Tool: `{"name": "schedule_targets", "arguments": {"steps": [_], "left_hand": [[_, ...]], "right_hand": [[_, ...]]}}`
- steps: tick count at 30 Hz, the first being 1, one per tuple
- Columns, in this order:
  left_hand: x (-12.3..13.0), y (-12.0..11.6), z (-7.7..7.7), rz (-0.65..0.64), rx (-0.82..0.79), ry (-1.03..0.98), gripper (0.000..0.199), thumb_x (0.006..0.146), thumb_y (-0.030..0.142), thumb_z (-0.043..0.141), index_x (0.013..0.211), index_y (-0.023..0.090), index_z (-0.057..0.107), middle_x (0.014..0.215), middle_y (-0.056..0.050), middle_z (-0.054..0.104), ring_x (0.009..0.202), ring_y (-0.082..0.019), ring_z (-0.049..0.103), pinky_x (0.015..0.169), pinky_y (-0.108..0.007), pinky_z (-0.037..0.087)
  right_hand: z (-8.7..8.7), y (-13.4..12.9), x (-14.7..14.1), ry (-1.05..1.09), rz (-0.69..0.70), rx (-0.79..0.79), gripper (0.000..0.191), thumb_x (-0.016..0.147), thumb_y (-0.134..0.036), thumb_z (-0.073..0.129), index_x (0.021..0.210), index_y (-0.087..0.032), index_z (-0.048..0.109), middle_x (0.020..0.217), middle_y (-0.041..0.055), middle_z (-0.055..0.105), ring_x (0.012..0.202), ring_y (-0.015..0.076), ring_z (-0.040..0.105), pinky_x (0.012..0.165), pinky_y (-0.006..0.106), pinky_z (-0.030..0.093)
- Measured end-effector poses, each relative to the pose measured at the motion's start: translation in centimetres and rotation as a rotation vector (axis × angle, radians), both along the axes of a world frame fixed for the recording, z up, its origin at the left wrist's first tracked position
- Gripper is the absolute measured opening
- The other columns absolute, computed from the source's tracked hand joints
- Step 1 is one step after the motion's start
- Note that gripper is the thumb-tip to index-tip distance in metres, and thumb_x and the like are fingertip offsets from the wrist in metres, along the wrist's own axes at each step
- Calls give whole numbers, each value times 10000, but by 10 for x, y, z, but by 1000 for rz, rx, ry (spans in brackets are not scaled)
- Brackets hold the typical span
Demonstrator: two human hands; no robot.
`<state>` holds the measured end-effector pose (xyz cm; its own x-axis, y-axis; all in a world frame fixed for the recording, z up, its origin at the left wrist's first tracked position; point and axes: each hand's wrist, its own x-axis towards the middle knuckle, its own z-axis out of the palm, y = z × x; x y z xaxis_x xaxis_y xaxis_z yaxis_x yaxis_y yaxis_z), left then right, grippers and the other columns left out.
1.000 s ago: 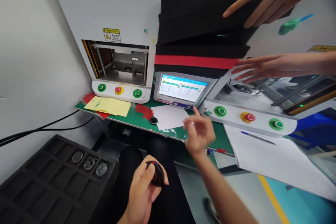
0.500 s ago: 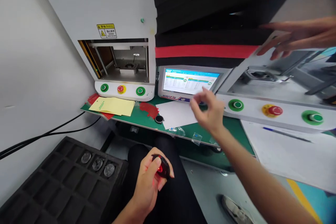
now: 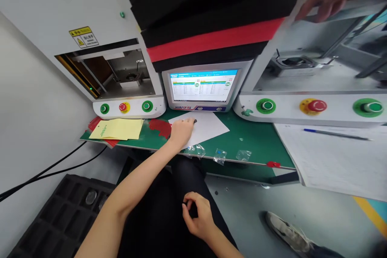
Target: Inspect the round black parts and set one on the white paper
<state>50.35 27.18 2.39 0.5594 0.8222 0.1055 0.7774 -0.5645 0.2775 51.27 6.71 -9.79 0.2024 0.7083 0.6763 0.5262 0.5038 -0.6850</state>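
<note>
My left hand [image 3: 181, 132] is stretched out to the white sheet [image 3: 213, 127] under the monitor. Its fingers are closed, and a small dark bit shows at the fingertips; what they hold is mostly hidden. Down over my lap, my right hand [image 3: 198, 215] has its fingers curled into a loop, thumb towards forefinger. A dark spot shows by its fingertips, too small to name against the black trousers. Beside my left hand is a red patch [image 3: 160, 127] on the green table [image 3: 232, 147].
A touch monitor [image 3: 201, 88] stands between two machines with green and red buttons. Yellow cards [image 3: 117, 129], clear plastic bags [image 3: 220, 155], and a pen [image 3: 335, 134] on papers lie on the table. A black foam tray [image 3: 57, 213] holding round watch-like pieces is at lower left.
My left hand has moved from my lap up to the white sheet; the round red-lit device it held is no longer plainly visible. My right hand has come down from the monitor to my lap.
</note>
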Motion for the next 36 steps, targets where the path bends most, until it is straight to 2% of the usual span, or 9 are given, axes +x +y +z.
{"name": "schedule_targets", "arguments": {"steps": [3,7,10,14,20,23,27,30,36], "left_hand": [[19,15,-17,-29,55,139,317,903,22,396,1102,42,642,1106,-232,680,1064,-299,637,924,-415,437],[32,9,-32,-50,79,274,391,907,4,336,1207,-67,576,1229,-316,605,1107,-320,621,956,-420,416],[34,3,-34,-50,96,331,407,904,3,358,1262,-51,546,1308,-317,556,1134,-310,613,953,-402,424],[22,-2,-24,-45,132,344,361,921,77,437,1254,33,570,1293,-237,597,1112,-273,623,929,-359,448],[-11,-5,4,40,196,286,305,948,219,468,1201,96,585,1229,-175,637,1124,-276,592,932,-372,459],[-14,-4,20,73,205,260,339,962,236,438,1256,111,551,1179,-158,659,1108,-262,597,907,-357,470],[-16,-1,32,131,165,255,294,953,265,450,1176,158,609,1134,-115,681,1091,-259,609,877,-347,486],[-29,-1,26,245,110,273,278,932,250,461,1122,143,634,1121,-135,676,1087,-285,614,842,-370,504],[-70,-18,-5,389,27,276,299,905,307,526,1134,147,632,1141,-137,654,1088,-282,612,823,-356,516]], "right_hand": [[-2,1,3,22,20,-17,157,786,-114,510,916,-202,521,611,-37,551,473,112,545,487,224,467],[-4,0,5,55,37,-43,174,781,-116,513,932,-203,526,601,-45,541,480,112,548,503,224,461],[-5,-1,5,59,30,-56,155,791,-122,517,922,-202,526,590,-51,530,483,112,551,502,222,454],[-4,-1,3,37,-4,-43,121,813,-128,503,907,-204,509,587,-55,529,467,106,551,500,222,463],[-6,0,1,12,-35,-22,121,831,-126,477,927,-198,496,607,-55,553,436,93,552,509,220,478],[-7,1,0,8,-22,-30,107,847,-125,466,922,-200,479,593,-62,535,425,92,545,498,216,467],[-9,3,-3,9,5,-45,108,866,-122,464,934,-205,452,562,-84,501,401,78,523,487,191,455],[-11,3,-3,17,1,-55,104,877,-124,456,932,-210,443,558,-85,496,414,82,534,495,190,455],[-13,1,-1,39,-9,-65,105,885,-123,450,937,-213,441,570,-80,505,418,87,532,495,195,448]]}}
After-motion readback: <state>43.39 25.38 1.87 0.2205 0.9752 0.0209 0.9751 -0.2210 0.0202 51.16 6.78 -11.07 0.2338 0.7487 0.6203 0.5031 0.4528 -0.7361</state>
